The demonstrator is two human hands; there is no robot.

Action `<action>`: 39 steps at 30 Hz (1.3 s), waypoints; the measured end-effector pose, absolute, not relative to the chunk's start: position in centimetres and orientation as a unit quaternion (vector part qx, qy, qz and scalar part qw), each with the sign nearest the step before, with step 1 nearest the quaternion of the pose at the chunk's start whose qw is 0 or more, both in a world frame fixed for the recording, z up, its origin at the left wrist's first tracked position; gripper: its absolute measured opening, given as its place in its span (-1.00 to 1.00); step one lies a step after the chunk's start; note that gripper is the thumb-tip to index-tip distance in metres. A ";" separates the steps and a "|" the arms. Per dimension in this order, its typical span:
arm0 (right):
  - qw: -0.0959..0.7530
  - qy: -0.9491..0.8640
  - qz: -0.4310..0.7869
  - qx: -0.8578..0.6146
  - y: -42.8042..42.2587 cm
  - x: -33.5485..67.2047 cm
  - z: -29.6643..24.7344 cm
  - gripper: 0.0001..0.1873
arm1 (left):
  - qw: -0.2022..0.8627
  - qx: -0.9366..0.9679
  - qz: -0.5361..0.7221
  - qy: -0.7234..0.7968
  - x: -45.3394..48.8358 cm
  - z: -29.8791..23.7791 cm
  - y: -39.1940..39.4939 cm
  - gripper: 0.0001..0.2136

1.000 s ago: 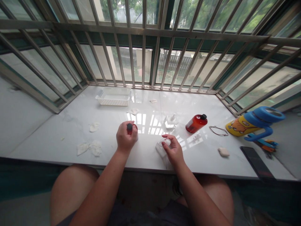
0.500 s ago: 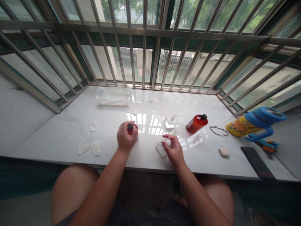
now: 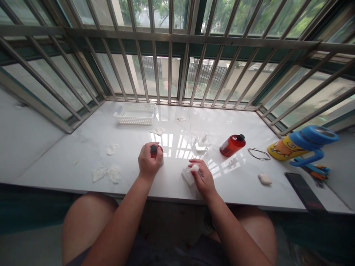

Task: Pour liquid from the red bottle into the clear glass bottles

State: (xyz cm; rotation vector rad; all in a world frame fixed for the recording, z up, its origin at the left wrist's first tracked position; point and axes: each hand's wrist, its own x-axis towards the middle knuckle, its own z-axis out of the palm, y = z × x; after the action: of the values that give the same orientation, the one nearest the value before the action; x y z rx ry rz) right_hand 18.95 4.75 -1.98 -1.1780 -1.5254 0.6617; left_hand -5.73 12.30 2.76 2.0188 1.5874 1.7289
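My left hand [image 3: 148,162] is closed round a small red bottle with a dark cap [image 3: 153,149], held upright on the white marble sill [image 3: 83,147]. My right hand [image 3: 202,176] is closed on a small clear plastic container [image 3: 188,173] resting near the sill's front edge. The two hands are about a hand's width apart.
A small clear box [image 3: 202,142] and a red bottle lying on its side [image 3: 232,144] sit beyond my right hand. Farther right lie a wire loop [image 3: 258,153], a white lump [image 3: 264,179], a yellow-and-blue cup [image 3: 302,144] and a phone [image 3: 304,191]. A white basket [image 3: 135,113] and crumpled tissues [image 3: 108,173] lie left.
My right hand has shifted slightly left and toward me with the clear container. The left hand has stayed in place.
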 end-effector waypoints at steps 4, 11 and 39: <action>0.558 -0.590 0.313 -0.493 4.8 18.9 -2.9 -0.52 | 0.021 0.651 0.557 0.515 -5.8 2.7 12.3 -0.88; 0.539 -0.608 0.306 -0.496 4.8 19.0 -2.6 -0.73 | 0.019 0.652 0.565 0.505 -5.7 2.9 12.3 -0.88; 0.489 -0.690 0.224 -0.484 4.5 18.6 -2.8 -0.68 | 0.039 0.629 0.586 0.510 -5.4 2.7 12.2 -0.79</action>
State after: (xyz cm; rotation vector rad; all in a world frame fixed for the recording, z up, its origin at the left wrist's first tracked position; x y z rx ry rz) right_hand 18.55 4.49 -2.85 -1.1749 -1.6773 0.5444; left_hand -5.42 12.22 2.65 1.9280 1.5623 1.7951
